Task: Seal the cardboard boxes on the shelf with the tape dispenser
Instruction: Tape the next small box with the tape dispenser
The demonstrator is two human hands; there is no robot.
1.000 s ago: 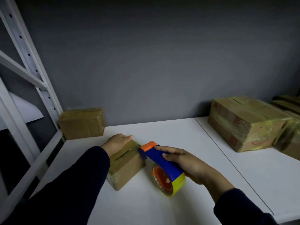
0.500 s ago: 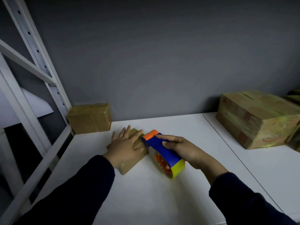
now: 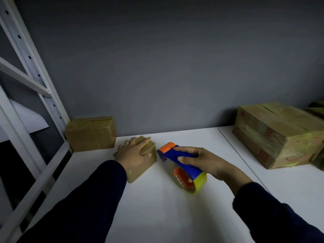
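Observation:
A small cardboard box lies on the white shelf just left of centre. My left hand rests flat on its top with the fingers straight, covering most of the lid. To the right of the box, my right hand grips the blue handle of the tape dispenser. The dispenser's orange cutter end points at the box's right side, a small gap away. Its yellow tape roll on an orange hub touches the shelf.
A taped cardboard box stands against the grey wall at the back left, beside the white metal upright. A larger printed carton sits at the back right, with more boxes behind it. A seam divides the shelf boards.
My left hand slid from the box's far end to lie flat across its top. The dispenser's cutter end backed slightly off the box, and the view shifted closer.

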